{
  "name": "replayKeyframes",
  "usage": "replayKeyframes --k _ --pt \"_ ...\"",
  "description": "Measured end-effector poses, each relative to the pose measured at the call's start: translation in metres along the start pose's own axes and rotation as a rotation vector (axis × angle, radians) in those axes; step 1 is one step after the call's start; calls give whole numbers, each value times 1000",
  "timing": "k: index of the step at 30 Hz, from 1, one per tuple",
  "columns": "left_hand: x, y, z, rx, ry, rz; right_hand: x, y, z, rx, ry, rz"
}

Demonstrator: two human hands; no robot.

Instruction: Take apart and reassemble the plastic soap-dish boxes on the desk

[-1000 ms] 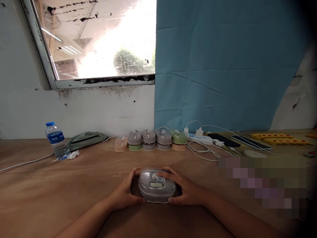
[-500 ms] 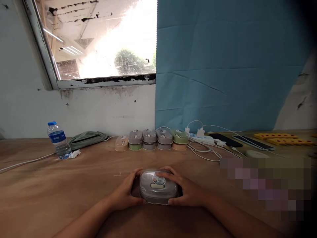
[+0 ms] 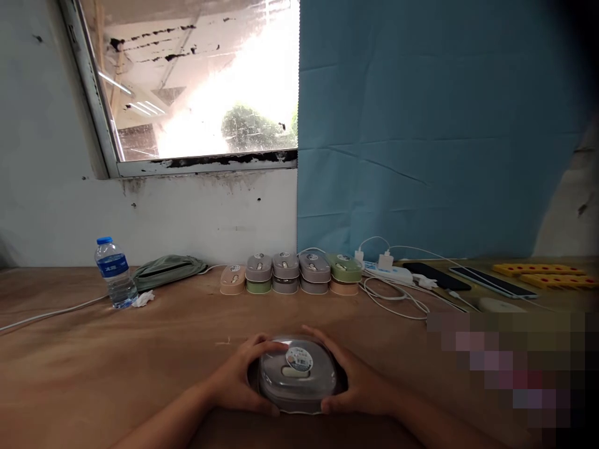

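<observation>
A grey oval lidded box (image 3: 316,374) with a round white label on its see-through top stands on the wooden table near me. My left hand (image 3: 236,377) is curled round its left side, the thumb at the front lower edge and the index finger lying over the lid. From the other side my right hand (image 3: 358,383) grips it, thumb at the front right and fingers along the far right rim. Between both hands the box sits level. Its underside is hidden.
Along the wall stand similar boxes, several in stacks, such as a green one (image 3: 345,265). Left are a water bottle (image 3: 115,274), crumpled tissue (image 3: 143,299) and a green pouch (image 3: 171,271). A power strip (image 3: 390,272), cables, phones (image 3: 437,275) and yellow pieces (image 3: 538,269) lie right.
My right fingers have drawn back from the label to the box's far right edge, while my left index finger has come onto the lid. The box sits slightly nearer me; the view has shifted a little.
</observation>
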State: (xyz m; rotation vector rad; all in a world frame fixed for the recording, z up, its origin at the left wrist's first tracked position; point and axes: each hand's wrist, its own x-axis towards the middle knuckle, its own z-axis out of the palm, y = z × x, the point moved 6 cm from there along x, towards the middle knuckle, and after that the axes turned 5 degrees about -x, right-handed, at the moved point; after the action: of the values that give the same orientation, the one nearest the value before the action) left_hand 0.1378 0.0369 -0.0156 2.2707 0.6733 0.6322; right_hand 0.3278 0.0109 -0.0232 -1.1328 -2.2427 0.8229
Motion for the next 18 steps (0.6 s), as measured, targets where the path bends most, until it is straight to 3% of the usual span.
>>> replayKeyframes --k 3,5,7,11,13,18 --pt "-7 -3 -13 33 46 82 -2 6 4 -5 -5 33" --pt "-13 -12 -31 80 169 104 -3 7 4 -5 19 40" --pt "-19 -26 -56 139 383 86 -4 6 4 4 32 58" --pt "-28 -55 -109 291 987 -8 -5 -1 3 -51 -28 133" --pt "-23 -69 -124 364 1196 -66 -5 -5 1 -93 -41 176" --pt "18 -103 -140 461 1348 -139 -2 -22 -6 -174 -13 180"
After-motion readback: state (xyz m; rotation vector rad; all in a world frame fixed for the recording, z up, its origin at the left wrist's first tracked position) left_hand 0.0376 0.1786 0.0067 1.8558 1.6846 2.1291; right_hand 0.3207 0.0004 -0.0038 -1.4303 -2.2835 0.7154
